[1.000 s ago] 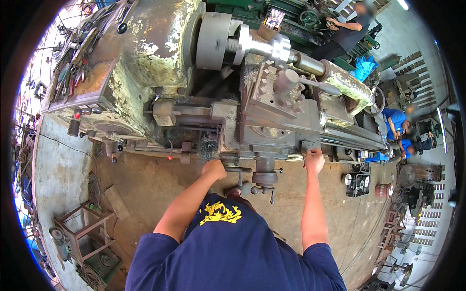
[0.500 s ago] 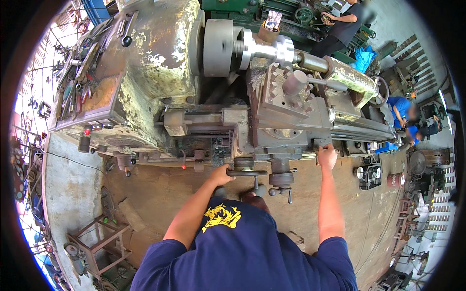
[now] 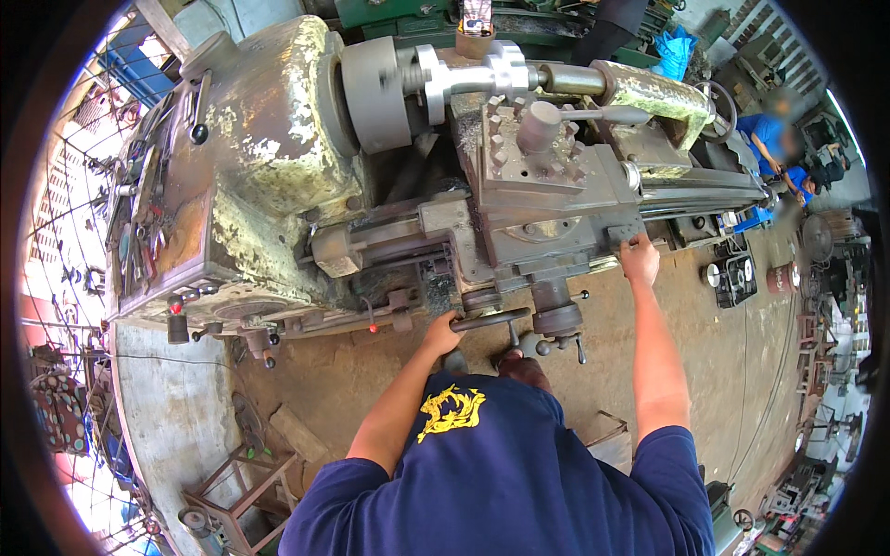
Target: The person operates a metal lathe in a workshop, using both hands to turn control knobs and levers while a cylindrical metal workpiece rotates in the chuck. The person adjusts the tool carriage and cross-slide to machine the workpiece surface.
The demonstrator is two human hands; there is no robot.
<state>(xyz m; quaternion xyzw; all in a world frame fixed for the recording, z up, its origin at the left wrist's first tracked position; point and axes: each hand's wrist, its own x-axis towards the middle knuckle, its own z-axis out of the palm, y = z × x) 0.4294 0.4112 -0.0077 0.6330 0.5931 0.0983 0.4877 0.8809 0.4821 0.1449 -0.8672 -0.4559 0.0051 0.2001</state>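
Observation:
I stand at a large worn metal lathe. My left hand (image 3: 445, 334) is closed round the left rim of the carriage handwheel (image 3: 489, 321). At the carriage's right side, my right hand (image 3: 640, 259) has its fingers curled against a small dark block (image 3: 623, 233); whatever they grip there is hidden. Between and beyond my hands sits the tool post (image 3: 533, 153) with its clamp handle. The grey chuck (image 3: 373, 97) looks blurred at its face. A shiny stepped metal workpiece (image 3: 477, 78) runs from it to the tailstock (image 3: 654, 97).
Loose hand tools (image 3: 144, 218) lie on the headstock at left. Levers with red and black knobs (image 3: 374, 328) stick out at the front. A cross-slide crank (image 3: 561, 345) is beside the handwheel. People in blue (image 3: 768, 139) work at far right. A metal frame stand (image 3: 246, 496) stands lower left.
The whole view has tilted and shifted, so the lathe appears turned. Both my hands keep their places on the machine. The dark-clothed person at the back is now mostly cut off by the top edge.

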